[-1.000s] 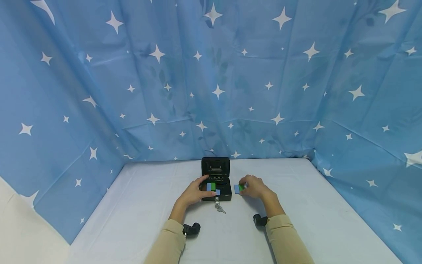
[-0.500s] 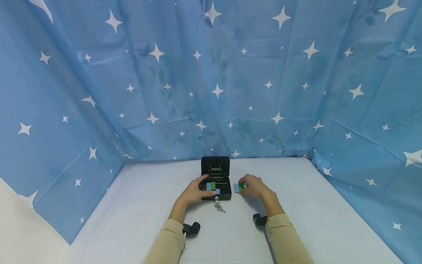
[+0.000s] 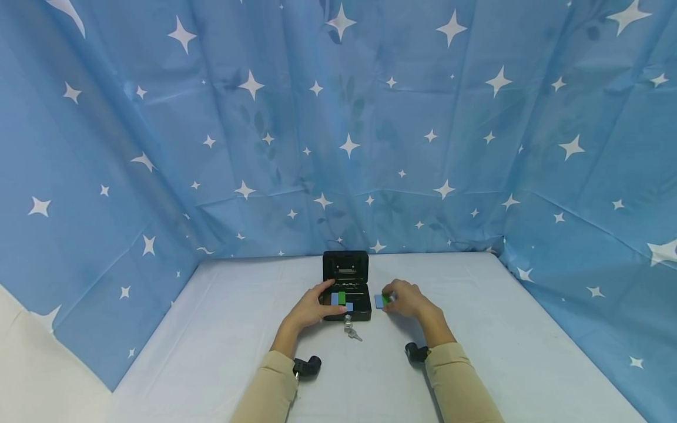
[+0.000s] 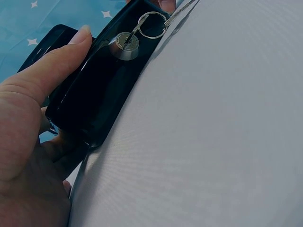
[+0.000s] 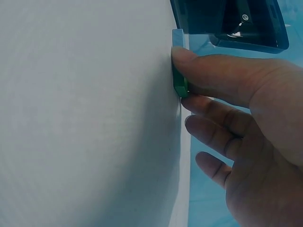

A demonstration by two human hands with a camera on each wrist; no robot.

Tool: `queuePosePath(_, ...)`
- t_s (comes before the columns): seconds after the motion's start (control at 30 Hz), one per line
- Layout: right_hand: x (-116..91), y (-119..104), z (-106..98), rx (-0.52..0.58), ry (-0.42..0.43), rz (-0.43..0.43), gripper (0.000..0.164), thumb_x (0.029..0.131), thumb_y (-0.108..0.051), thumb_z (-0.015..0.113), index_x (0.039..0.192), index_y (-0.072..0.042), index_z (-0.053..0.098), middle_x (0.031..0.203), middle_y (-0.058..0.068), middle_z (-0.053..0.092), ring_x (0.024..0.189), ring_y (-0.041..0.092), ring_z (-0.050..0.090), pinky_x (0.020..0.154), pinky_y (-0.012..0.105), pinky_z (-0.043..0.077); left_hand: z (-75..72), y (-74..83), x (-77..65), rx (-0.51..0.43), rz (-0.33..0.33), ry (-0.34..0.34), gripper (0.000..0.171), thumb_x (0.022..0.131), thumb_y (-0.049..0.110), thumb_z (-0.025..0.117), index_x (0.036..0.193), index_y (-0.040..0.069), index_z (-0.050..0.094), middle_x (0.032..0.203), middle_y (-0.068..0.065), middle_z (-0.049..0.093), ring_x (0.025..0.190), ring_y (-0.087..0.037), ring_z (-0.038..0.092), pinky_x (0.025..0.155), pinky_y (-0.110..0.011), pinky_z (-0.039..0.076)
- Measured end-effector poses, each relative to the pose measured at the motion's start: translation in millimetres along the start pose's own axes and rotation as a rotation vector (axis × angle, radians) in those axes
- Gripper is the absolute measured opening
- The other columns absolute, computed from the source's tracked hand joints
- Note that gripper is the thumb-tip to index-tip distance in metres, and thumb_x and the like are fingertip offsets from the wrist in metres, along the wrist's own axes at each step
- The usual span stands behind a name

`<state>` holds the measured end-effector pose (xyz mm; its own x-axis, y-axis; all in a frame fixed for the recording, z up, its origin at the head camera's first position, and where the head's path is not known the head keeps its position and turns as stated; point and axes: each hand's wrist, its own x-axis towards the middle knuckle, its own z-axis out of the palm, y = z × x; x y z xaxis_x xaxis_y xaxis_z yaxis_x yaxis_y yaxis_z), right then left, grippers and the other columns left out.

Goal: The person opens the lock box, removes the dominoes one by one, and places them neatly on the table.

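A small black cash box (image 3: 364, 315) stands on the table with its lid (image 3: 346, 259) raised. My left hand (image 3: 307, 309) grips its left end, the thumb over the front rim and the other fingers around the side. Inside lie a blue block (image 3: 335, 299), a green block (image 3: 341, 298) and a second, partly hidden blue block (image 3: 349, 306). Right of the box, my right hand (image 3: 407, 298) pinches a flat green block (image 5: 180, 84) low at the tabletop. A blue block (image 3: 378, 301) sits against its left side. The fingers partly cover the green one.
Keys (image 3: 354, 335) hang by a ring (image 4: 152, 25) from the lock (image 4: 125, 46) on the box front and lie on the cloth. White cloth (image 3: 254, 305) covers the table. A blue star-patterned curtain (image 3: 391, 147) stands behind and at both sides.
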<state>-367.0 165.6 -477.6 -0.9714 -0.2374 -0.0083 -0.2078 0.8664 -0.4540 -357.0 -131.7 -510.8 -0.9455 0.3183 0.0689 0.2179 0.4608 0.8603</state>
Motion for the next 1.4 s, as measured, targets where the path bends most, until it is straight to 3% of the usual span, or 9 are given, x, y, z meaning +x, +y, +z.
queuePosePath(0.27,0.6,0.1,0.3,-0.006,-0.004,0.012,0.043,0.084,-0.020,0.088,0.124,-0.011,0.075,0.127,0.008,0.071,0.123,0.034,0.060,0.107,0.061,0.045,-0.2,2.2,-1.2,-0.001,0.000,-0.002,0.094,0.082,0.050,0.087,0.161,0.024,0.041,0.167,-0.017,0.035,0.156,-0.041,0.030,0.120,-0.065,0.032)
queuePosePath(0.57,0.0,-8.4,-7.1,-0.026,0.026,-0.075,0.041,0.088,-0.013,0.083,0.127,-0.008,0.073,0.127,0.010,0.072,0.125,0.034,0.062,0.108,0.059,0.042,0.6,1.3,0.0,-0.004,0.005,0.001,0.095,0.081,0.050,0.087,0.160,0.023,0.042,0.166,-0.018,0.036,0.155,-0.041,0.031,0.120,-0.064,0.032)
queuePosePath(0.87,-0.5,-21.6,-13.5,-0.013,0.049,-0.141,0.039,0.091,-0.015,0.081,0.128,-0.006,0.072,0.123,0.009,0.072,0.109,0.030,0.067,0.102,0.055,0.048,2.2,-0.2,0.6,-0.005,0.001,0.013,0.095,0.080,0.050,0.088,0.160,0.023,0.043,0.164,-0.018,0.039,0.153,-0.040,0.034,0.120,-0.064,0.033)
queuePosePath(1.03,-0.2,-27.5,-16.2,0.035,0.041,-0.150,0.040,0.092,-0.015,0.081,0.130,-0.005,0.071,0.127,0.011,0.070,0.111,0.031,0.065,0.097,0.050,0.055,1.8,-0.7,0.6,0.012,-0.001,0.016,0.095,0.080,0.053,0.087,0.160,0.024,0.043,0.164,-0.018,0.040,0.152,-0.040,0.035,0.119,-0.064,0.034)
queuePosePath(1.4,-0.8,-36.7,-17.1,0.039,0.045,-0.199,0.040,0.092,-0.015,0.081,0.129,-0.005,0.071,0.127,0.011,0.070,0.112,0.032,0.065,0.095,0.047,0.057,0.6,-1.2,1.2,0.004,-0.004,0.014,0.095,0.080,0.052,0.087,0.160,0.023,0.043,0.163,-0.018,0.040,0.151,-0.039,0.037,0.119,-0.064,0.034)
